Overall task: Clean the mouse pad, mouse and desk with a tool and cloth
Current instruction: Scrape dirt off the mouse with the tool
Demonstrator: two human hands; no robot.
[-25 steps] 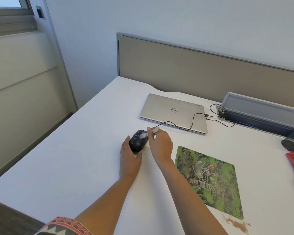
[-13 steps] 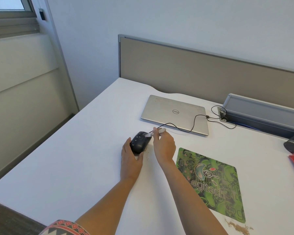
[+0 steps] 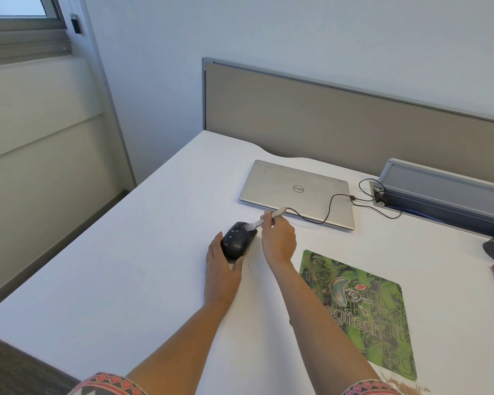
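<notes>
Your left hand (image 3: 221, 269) grips the black mouse (image 3: 238, 242) on the white desk (image 3: 126, 266), with the fingers along its left flank and the thumb curled at its near end. The mouse sits left of the green mouse pad (image 3: 360, 309), apart from it. Its long axis runs away from you toward the closed laptop (image 3: 294, 189), with the nose leaning slightly right. Your right hand (image 3: 278, 240) pinches a slim pale brush (image 3: 265, 219) (its handle end aims up and right, toward the laptop's near edge). The bristle end touches the mouse's far top. Brown crumbs (image 3: 250, 260) lie on the desk just right of the mouse.
</notes>
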